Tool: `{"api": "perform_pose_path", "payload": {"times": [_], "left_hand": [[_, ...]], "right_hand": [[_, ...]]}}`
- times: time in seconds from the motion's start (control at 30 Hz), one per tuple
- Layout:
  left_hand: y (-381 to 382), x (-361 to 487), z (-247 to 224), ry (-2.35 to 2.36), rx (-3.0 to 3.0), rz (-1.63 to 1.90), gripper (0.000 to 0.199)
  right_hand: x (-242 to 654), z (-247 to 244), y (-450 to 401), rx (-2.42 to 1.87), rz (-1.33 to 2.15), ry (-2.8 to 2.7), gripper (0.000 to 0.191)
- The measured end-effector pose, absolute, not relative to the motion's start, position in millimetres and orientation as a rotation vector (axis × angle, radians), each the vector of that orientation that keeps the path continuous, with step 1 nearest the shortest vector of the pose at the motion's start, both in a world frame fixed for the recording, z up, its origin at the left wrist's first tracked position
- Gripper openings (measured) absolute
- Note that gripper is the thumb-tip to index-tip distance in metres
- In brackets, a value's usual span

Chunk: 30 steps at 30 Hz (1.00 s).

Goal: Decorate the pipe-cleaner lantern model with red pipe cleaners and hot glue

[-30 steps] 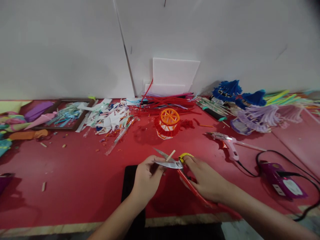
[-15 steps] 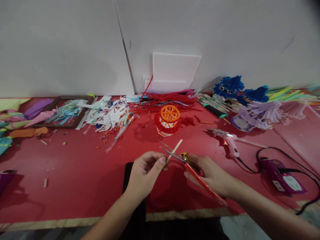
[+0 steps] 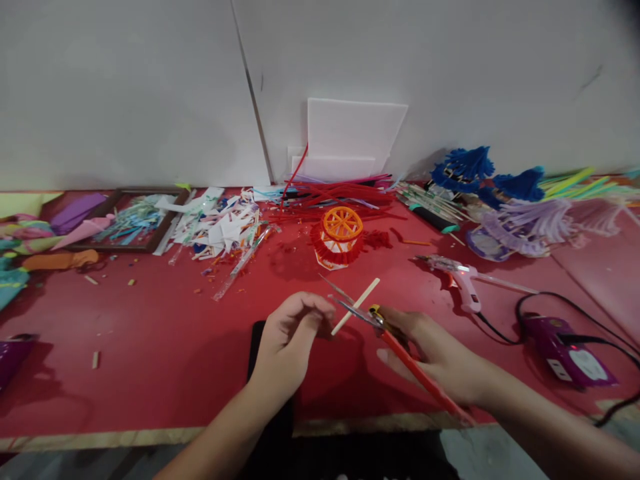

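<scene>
My right hand (image 3: 435, 347) is closed around scissors (image 3: 365, 315) with a long red handle and a yellow part near the pivot. Their blades are parted and point to the upper left. A short, flat wooden stick (image 3: 369, 291) lies slantwise across the blades. My left hand (image 3: 297, 340) is beside the stick's lower end, its fingers bent and the thumb drawn back from the stick. Whether a fingertip still touches the stick is hard to tell. Beyond the hands stands a small red and orange fuzzy model (image 3: 342, 225) with a wheel-like top.
A pink glue gun (image 3: 465, 287) lies right, near a purple power box (image 3: 567, 353) with a black cable. Paper scraps (image 3: 227, 230) and a brown frame (image 3: 163, 233) are left. Red pipe cleaners (image 3: 330, 197) lie behind the model. A cut wood piece (image 3: 95, 360) lies at left.
My left thumb has come off the wooden stick, which now shows its lower end. The stick and scissors have moved slightly right and down.
</scene>
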<state>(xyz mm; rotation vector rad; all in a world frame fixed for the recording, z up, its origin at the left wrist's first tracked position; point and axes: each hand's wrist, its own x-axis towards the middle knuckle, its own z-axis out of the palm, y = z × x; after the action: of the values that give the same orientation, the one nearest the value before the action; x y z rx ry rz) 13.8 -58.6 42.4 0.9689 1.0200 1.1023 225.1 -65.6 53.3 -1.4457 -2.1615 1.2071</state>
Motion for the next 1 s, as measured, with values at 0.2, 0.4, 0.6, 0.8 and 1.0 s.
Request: {"api": "perform_pose_path", "payload": {"times": [0.2, 0.4, 0.6, 0.8, 1.0], "left_hand": [[-59.2, 10.7, 33.1, 1.024, 1.105, 1.063, 0.029], [-62.9, 17.6, 41.8, 0.951, 1.352, 1.021, 0.011], [-61.9, 17.7, 37.9, 1.072, 1.466, 1.118, 0.008], [-61.4, 13.2, 41.3, 1.074, 1.764, 1.171, 0.012], [-62.6, 14.4, 44.2, 1.057, 1.812, 1.188, 0.014]], "right_hand": [[223.3, 53.9, -68.9, -1.478, 0.926, -2.279, 0.019], [223.0, 49.6, -71.1, -1.575, 0.738, -2.361, 0.026], [224.6, 44.8, -70.6, -1.627, 0.685, -2.39, 0.027], [226.5, 42.9, -71.6, -1.58, 0.581, -2.456, 0.034], [225.4, 43.6, -71.9, -1.588, 0.677, -2.466, 0.035]]}}
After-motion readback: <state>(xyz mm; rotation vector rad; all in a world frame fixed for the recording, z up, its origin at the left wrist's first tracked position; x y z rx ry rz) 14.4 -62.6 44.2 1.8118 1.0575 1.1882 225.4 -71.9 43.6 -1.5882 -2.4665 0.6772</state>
